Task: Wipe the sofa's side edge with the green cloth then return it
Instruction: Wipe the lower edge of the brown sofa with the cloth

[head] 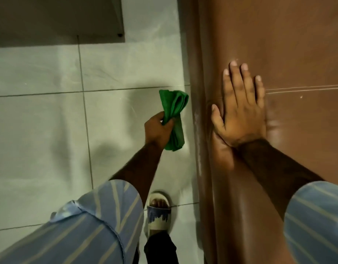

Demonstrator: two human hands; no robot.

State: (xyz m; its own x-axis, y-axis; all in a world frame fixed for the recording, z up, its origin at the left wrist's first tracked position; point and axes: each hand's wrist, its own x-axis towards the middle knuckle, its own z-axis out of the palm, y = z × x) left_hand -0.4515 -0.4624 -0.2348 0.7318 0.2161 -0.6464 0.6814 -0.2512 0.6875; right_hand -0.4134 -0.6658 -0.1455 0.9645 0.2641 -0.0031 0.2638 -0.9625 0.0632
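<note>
Left hand: the left hand is closed in a fist around the middle of the green cloth, held out over the floor beside the sofa.
Green cloth: bunched and folded; one end stands up above the fist, the other hangs below it. It sits near the sofa's side edge; whether it touches that edge cannot be told.
Right hand: the right hand lies flat, palm down, fingers spread and extended, pressed on the top of the brown sofa. It grips nothing.
Sofa: glossy brown leather-like surface filling the right side of the view; its rounded side edge runs top to bottom between the two hands.
Sleeves: both forearms are bare below rolled blue striped sleeves.
Floor: pale grey tiles with dark grout lines.
Foot: one foot in a slide sandal stands on the tiles, close to the sofa base.
Upper left: a dark grey object, not identifiable.
</note>
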